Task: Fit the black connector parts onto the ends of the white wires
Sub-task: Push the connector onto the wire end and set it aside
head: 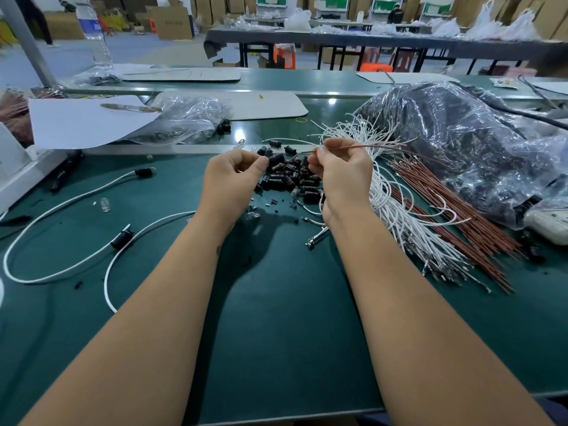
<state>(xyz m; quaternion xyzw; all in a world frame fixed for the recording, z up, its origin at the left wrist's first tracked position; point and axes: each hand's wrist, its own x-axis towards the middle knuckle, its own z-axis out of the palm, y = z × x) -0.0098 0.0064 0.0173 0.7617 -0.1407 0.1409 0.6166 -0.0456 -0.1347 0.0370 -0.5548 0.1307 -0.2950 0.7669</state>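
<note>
Crinkly clear bag (pixel 461 142) bulges with dark parts. My left hand (pixel 233 176) pinches a ribbed black connector (pixel 276 158); my right hand (pixel 341 170) pinches a thin reddish-brown wire (pixel 384 146).

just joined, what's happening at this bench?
A person is assembling wire connectors by hand. The left hand pinches a black connector part just above the pile of black connector parts. The right hand holds a reddish-brown wire, its end aimed at that part but not yet in. A bundle of white wires lies to the right; two finished white wires sit on the left of the green mat.
</note>
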